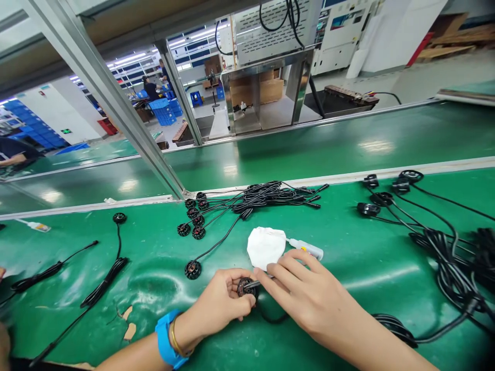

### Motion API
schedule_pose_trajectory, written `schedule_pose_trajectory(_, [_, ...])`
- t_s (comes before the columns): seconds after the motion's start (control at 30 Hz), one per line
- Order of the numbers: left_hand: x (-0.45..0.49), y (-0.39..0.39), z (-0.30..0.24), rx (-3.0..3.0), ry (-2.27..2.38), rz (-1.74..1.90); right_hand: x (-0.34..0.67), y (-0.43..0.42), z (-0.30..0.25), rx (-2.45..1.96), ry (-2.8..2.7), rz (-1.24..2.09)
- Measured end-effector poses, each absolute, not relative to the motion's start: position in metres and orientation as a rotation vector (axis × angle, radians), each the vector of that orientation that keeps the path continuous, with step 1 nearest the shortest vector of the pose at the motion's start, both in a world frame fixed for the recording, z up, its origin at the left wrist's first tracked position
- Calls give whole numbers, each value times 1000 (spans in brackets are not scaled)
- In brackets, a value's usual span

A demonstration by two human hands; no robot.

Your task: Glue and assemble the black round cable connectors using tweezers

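Note:
My left hand [222,301] is closed around a small round black disc part [246,286] with a cable, held just above the green bench mat [348,257]. My right hand [299,288] pinches a thin metal tool [258,282] whose tip touches the disc. A blue band and a thin bangle sit on my left wrist. Just beyond my fingers lie a crumpled white cloth [266,247] and a small white tube [307,249]. Another round disc part [192,269] rests on the mat left of my hands, its cable running up to a bundle.
A bundle of cabled discs [255,198] lies at the mat's far edge. More black cables [448,252] pile at the right, coiled ones [104,281] at the left. A slanted metal post [116,108] rises from the bench. Behind runs a green conveyor [328,144]. Another person's arm [13,161] shows far left.

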State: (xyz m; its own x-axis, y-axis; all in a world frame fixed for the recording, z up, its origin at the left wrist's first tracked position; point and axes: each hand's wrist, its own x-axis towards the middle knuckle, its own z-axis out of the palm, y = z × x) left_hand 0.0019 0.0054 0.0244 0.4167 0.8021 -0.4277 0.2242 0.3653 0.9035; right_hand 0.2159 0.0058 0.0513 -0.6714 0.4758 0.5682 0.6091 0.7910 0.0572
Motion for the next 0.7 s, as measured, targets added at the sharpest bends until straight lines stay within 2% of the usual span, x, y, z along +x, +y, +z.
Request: schedule_pose_trajectory(0.7, [6, 7, 33, 1391, 1068, 449, 204, -4, 59, -743, -2461, -478])
